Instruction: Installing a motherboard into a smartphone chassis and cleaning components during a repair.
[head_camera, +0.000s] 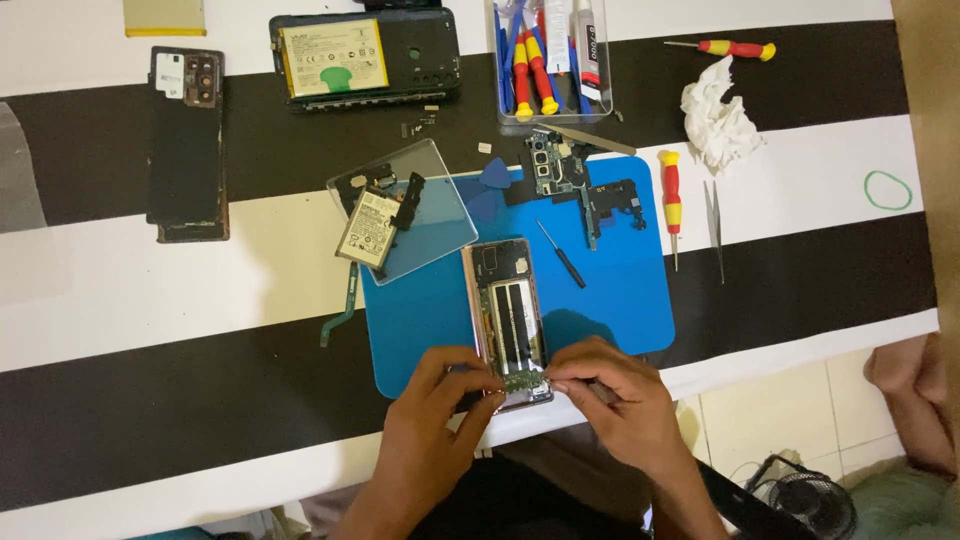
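Observation:
An opened phone frame (508, 312) with bare metal insides lies upright on a blue work mat (620, 290). My left hand (438, 405) pinches the frame's lower left corner. My right hand (612, 395) pinches a small thin tool at the frame's lower right edge, beside a small green board. A black screwdriver (561, 254) rests on the mat just right of the frame. A removed circuit board (585, 185) lies at the mat's top.
A clear tray (440, 215) holds a small battery (368, 228). Another opened phone (365, 58), a back cover (187, 145), a tool box (552, 60), red-yellow screwdrivers (671, 195), tweezers (717, 225), crumpled tissue (716, 120) and a green rubber band (888, 190) lie around.

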